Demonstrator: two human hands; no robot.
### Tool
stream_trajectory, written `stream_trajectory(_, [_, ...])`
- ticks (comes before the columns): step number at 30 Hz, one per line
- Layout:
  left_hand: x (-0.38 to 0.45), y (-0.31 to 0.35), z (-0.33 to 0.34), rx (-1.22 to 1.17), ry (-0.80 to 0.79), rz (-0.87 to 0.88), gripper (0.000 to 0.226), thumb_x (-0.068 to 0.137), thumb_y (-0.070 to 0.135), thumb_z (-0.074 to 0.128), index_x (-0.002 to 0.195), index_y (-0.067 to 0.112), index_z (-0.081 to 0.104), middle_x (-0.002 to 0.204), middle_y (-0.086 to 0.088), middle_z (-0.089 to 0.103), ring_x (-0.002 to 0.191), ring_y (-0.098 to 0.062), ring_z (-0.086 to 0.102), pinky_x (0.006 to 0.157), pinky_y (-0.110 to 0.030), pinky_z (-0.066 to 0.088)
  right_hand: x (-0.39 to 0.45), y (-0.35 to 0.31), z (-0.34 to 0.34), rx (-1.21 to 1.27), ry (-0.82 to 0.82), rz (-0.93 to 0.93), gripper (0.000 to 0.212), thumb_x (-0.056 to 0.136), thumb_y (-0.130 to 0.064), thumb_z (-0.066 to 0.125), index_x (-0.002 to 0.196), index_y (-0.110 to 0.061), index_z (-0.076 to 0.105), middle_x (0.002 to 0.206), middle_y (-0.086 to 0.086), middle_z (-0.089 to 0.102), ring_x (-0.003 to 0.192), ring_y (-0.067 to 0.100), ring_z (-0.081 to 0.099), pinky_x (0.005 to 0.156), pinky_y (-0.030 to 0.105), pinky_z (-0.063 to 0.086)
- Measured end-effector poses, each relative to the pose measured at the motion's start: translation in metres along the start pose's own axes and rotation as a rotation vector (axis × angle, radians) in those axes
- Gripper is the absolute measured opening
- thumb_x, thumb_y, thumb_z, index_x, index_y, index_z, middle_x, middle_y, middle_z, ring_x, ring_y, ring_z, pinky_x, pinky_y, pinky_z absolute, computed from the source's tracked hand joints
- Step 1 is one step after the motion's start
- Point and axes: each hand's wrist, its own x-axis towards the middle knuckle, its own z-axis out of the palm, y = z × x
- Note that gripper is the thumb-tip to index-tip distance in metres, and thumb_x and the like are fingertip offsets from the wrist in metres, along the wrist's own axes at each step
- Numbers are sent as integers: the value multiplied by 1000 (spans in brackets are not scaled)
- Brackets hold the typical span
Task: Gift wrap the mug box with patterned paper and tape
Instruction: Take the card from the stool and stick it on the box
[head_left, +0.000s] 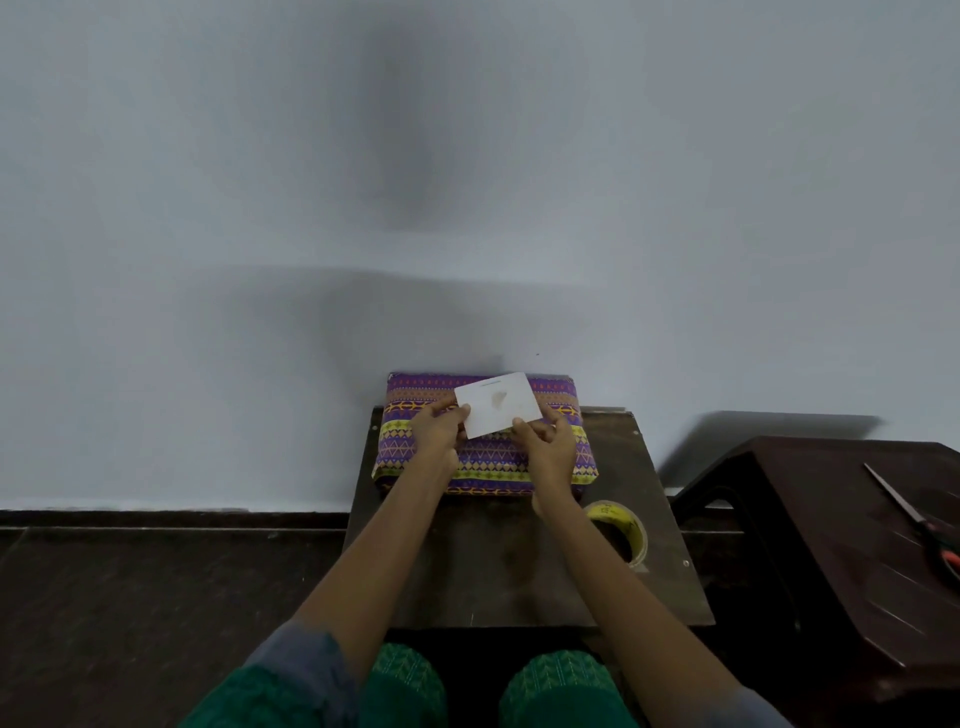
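The mug box (493, 462), fully covered in purple, yellow and orange patterned paper, lies flat on a small dark wooden table (498, 571) against the wall. A white card (500, 402) is held just above the box's top. My left hand (439, 431) pinches the card's left edge. My right hand (548, 441) pinches its lower right edge. A roll of clear tape (623, 527) with a yellow core lies on the table to the right of my right wrist.
A dark brown plastic stool (831, 519) stands to the right of the table. Scissors (919, 525) with red handles lie on its top. A pale wall rises directly behind the box. Dark floor lies to the left. My knees in green cloth sit below the table's near edge.
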Motion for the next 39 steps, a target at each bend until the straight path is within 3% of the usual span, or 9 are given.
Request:
stream_trajectory(4, [-2,0,6,27,42,62,29,85,1,63,114,1,55,97,-9,60,77,-18,57,65,-30,51,8,-11,9,48,109,-45,24,84,-15,68,105,-13,56,89,6,68,87,23,67,74,33,56])
stream_trajectory(7, [-11,-6,5,265,142,338,15,85,13,66,99,13,60,109,-7,59,98,-20,55,80,-32,49,5,-20,15,40,185,-107,13,84,-11,67,89,-15,55,85,6,64,80,19,62,67,26,53])
stream_trajectory(10, [-30,-16,7,345,56,493,16,88,19,63,101,12,67,98,-1,65,89,-12,58,73,-18,47,0,-19,22,-47,226,-190,9,86,-10,65,86,-12,56,85,2,62,79,15,58,61,17,46])
stream_trajectory(16, [-39,-17,23,105,7,258,19,90,28,60,73,21,65,70,2,65,69,-10,60,64,-26,51,-12,-8,35,-223,126,-479,4,88,-11,63,91,-8,61,86,1,64,77,2,58,62,6,44])
stream_trajectory(19, [-35,-14,23,4,15,217,20,90,28,60,79,13,68,68,2,63,64,-7,59,52,-14,46,-11,-1,37,-353,86,-574,8,89,-12,61,96,-9,63,96,3,64,85,10,59,65,4,42])
stream_trajectory(23, [-24,-16,17,68,22,233,25,92,23,58,97,3,71,78,-4,68,72,-14,62,60,-23,52,-9,6,34,-451,20,-634,15,87,-4,60,102,-5,65,102,8,64,91,15,59,71,3,41])
stream_trajectory(29, [-8,-17,9,-101,51,108,22,93,11,55,110,-1,63,97,-11,67,88,-23,65,53,-18,55,-1,4,13,-343,171,-491,20,88,3,53,104,-7,62,108,7,60,99,13,55,72,4,40])
stream_trajectory(34, [-4,-19,8,-121,46,46,25,92,12,56,112,-1,61,101,-15,64,75,-19,62,51,-19,56,17,-5,-3,-185,174,-249,16,91,-11,56,106,-13,58,104,0,58,97,17,58,69,20,47])
stream_trajectory(39, [6,-10,-1,330,42,382,25,92,16,57,109,0,66,90,-6,66,76,-15,62,65,-29,57,37,-23,-13,-333,27,-353,27,93,-16,55,119,-9,60,111,3,55,96,12,54,68,8,40])
